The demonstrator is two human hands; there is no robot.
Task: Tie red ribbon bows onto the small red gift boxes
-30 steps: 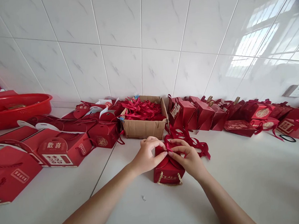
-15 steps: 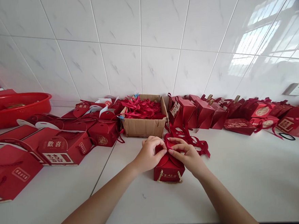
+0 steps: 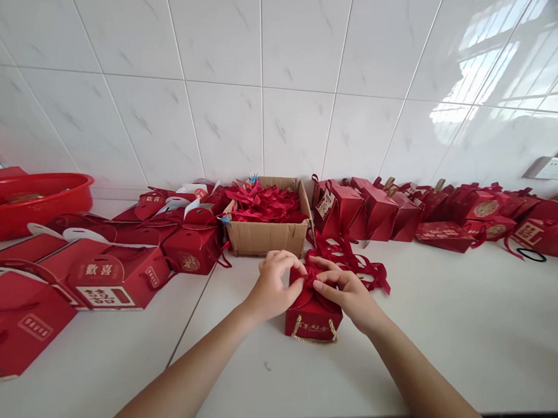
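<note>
A small red gift box (image 3: 312,322) with a gold rope handle and gold lettering stands upright on the white table, between my hands. On its top is a red ribbon (image 3: 309,279) shaped into a bow. My left hand (image 3: 277,284) pinches the ribbon from the left, its fingers curved and the tips partly hidden behind it. From the right, my right hand (image 3: 346,291) grips the other side of the ribbon, thumb and fingers close together. Several loose red ribbons (image 3: 372,271) lie on the table just behind the right hand.
A cardboard box (image 3: 267,236) full of red ribbons stands behind the gift box. Larger red boxes (image 3: 116,281) fill the left side, with a red basin (image 3: 33,204) behind them. More red boxes (image 3: 379,208) line the wall at right, near a black ring (image 3: 531,255).
The ribbon loops on top have been drawn lower and flatter onto the box. My hands have spread slightly apart, and more of the box front shows.
</note>
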